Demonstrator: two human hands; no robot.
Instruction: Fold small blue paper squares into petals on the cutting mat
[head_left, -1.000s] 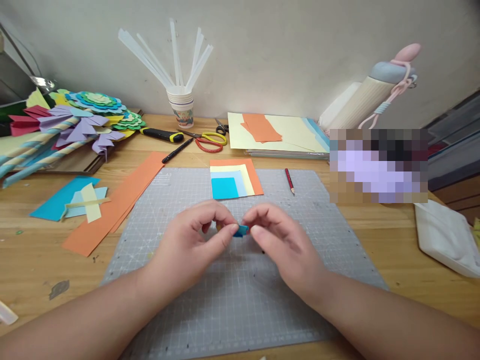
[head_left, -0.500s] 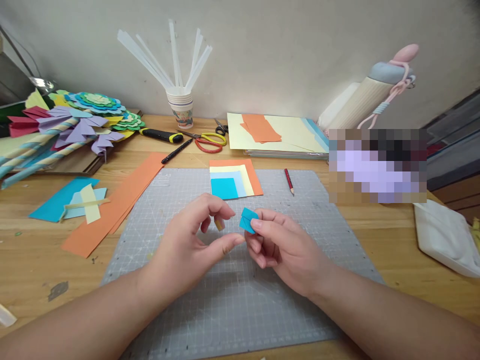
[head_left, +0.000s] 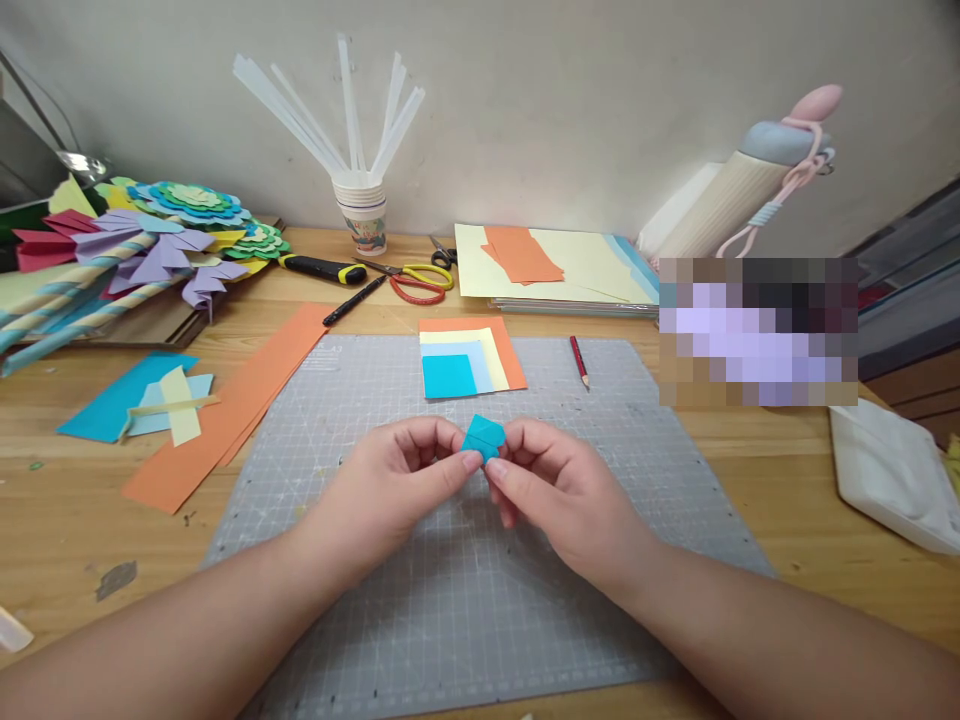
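My left fingers and right fingers are pinching this little blue paper at centre frame, creased and looking already folded. Just above, the stacked squares lie flat, unfolded, on the grey mat.

Soft light, faint shadows on mat, pixelated patch
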